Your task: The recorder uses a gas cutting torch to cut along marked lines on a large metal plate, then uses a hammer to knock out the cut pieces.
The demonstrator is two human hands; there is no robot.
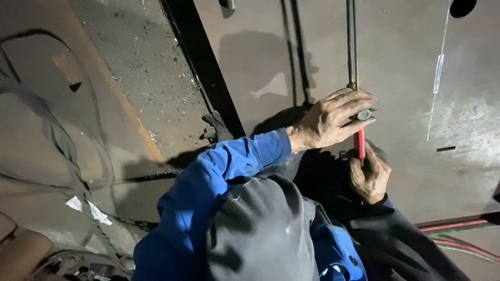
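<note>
Both hands grip a torch over the steel plate: left hand clamped at its valve end, right hand closed below the red handle. Hoses lie right of the torch; a snag could jerk it off line.

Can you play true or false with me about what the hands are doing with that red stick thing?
1. Both hands grip one tool. True: the left hand is higher up and the right hand is lower, on the red-handled tool.
2. The tool's handle is green. False: it is red.
3. A long thin dark rod runs up from the tool. True.
4. The left sleeve is yellow. False: it is blue.
5. White chalk lines mark the metal plate. True.
6. The hands wear thick gloves. False: both are bare.
</note>
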